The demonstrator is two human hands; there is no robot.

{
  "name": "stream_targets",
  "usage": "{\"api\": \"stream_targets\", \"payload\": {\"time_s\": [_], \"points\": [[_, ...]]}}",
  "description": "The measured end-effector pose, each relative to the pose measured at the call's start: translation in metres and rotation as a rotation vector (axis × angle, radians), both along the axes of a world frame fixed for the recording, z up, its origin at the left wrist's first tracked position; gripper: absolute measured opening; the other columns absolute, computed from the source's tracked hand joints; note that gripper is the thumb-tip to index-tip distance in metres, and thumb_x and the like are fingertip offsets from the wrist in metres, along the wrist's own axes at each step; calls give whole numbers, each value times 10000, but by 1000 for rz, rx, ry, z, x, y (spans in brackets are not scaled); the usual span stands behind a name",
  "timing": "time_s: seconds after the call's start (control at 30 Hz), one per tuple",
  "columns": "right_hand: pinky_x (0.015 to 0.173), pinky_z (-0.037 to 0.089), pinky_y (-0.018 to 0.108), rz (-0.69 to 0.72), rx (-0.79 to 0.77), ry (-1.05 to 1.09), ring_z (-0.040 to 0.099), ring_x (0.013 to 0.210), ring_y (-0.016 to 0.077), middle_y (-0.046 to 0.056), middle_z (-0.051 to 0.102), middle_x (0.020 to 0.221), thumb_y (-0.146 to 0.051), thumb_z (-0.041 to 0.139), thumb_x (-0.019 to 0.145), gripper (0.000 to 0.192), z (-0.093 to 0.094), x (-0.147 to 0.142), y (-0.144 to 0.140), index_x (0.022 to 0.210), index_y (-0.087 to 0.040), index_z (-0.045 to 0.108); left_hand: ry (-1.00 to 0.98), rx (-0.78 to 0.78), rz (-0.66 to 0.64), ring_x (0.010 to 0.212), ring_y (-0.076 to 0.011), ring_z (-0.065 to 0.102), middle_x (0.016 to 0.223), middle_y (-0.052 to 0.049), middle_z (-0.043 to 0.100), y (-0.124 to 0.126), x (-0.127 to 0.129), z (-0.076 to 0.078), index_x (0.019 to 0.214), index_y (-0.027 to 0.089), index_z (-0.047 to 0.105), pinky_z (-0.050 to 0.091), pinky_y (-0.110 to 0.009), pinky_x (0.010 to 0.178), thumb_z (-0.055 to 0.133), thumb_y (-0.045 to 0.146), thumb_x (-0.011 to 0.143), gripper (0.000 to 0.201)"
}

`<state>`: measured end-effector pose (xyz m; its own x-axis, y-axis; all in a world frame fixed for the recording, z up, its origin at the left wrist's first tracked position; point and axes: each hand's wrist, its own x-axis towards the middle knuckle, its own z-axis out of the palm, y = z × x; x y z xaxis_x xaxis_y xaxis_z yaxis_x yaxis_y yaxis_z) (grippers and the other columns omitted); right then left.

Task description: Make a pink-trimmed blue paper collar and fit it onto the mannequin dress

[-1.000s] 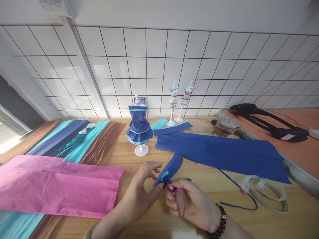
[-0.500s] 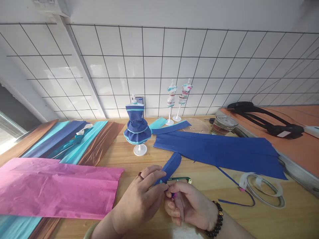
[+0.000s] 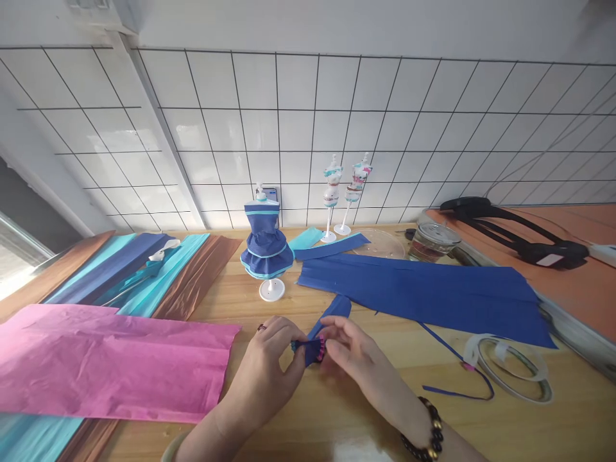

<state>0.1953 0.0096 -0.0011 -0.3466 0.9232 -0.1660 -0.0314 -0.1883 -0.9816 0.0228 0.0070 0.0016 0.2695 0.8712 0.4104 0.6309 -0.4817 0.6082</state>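
A small, gathered strip of dark blue crepe paper (image 3: 314, 350) with a pink edge is between my two hands. My left hand (image 3: 269, 366) pinches its left end between thumb and fingers. My right hand (image 3: 359, 356) has its thumb and fingertips at the pink-edged right end, closed on it. Just behind the fingers lies a blue paper strip (image 3: 337, 311), partly covered by my hands. Further back stands a small dress form in a blue tiered dress (image 3: 265, 240) with turquoise trim.
A large blue paper sheet (image 3: 423, 289) and tape rolls (image 3: 539, 385) lie to the right. Pink paper (image 3: 115, 362) covers coloured sheets on the left. Two small mannequins (image 3: 332, 192) and a glass jar (image 3: 432, 242) stand at the back. A black strap-like object (image 3: 520, 237) rests on an orange surface.
My hands have moved apart a little, bringing the small blue piece with its pink edge into clear view. The green-handled tool seen behind my right hand is now hidden.
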Motion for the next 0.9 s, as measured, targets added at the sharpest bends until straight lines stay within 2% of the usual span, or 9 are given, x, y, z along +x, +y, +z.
{"api": "stream_targets", "payload": {"time_s": [0.07, 0.13, 0.2, 0.27, 0.53, 0.9], "points": [[750, 492, 325, -55, 266, -202, 580, 821, 159, 56, 552, 1029, -332, 595, 772, 398, 0, -1, -3, 1126, -230, 445, 33, -7, 15, 744, -171, 544, 754, -16, 596, -1, 1, -1, 786, 198, 546, 410, -323, 709, 461, 79, 760, 148], [841, 462, 358, -46, 504, -363, 545, 938, 188, 69, 527, 1101, -241, 583, 769, 393, -2, -2, -5, 1138, -244, 447, 66, -12, 22, 765, -182, 547, 775, -22, 602, -1, 2, -2, 795, 198, 552, 410, -329, 713, 465, 74, 749, 158], [868, 451, 366, -6, 673, -461, 518, 1001, 203, 76, 515, 1126, -167, 540, 778, 358, -3, -3, -6, 1121, -241, 468, 97, -15, 22, 785, -192, 551, 798, -25, 607, -2, 3, -3, 804, 198, 555, 409, -335, 714, 471, 61, 732, 176], [859, 459, 356, 22, 764, -510, 517, 1008, 203, 77, 535, 1090, -115, 497, 786, 319, -3, -4, -7, 1083, -233, 496, 124, -14, 20, 786, -194, 551, 806, -23, 610, -3, 4, -3, 804, 197, 555, 406, -338, 711, 470, 52, 723, 187], [737, 487, 341, 35, 853, -622, 565, 850, 193, 67, 585, 925, -107, 412, 847, 215, -6, -4, -3, 959, -215, 560, 174, -28, 2, 760, -185, 550, 787, -11, 612, -4, 6, -3, 784, 198, 554, 401, -330, 687, 472, 60, 715, 175], [724, 481, 336, -3, 944, -703, 569, 827, 184, 62, 590, 902, -133, 390, 873, 189, -4, 2, 1, 906, -212, 559, 137, -52, -7, 765, -190, 584, 791, -27, 639, 0, -3, -2, 842, 210, 564, 437, -320, 696, 477, 113, 753, 158]]}}
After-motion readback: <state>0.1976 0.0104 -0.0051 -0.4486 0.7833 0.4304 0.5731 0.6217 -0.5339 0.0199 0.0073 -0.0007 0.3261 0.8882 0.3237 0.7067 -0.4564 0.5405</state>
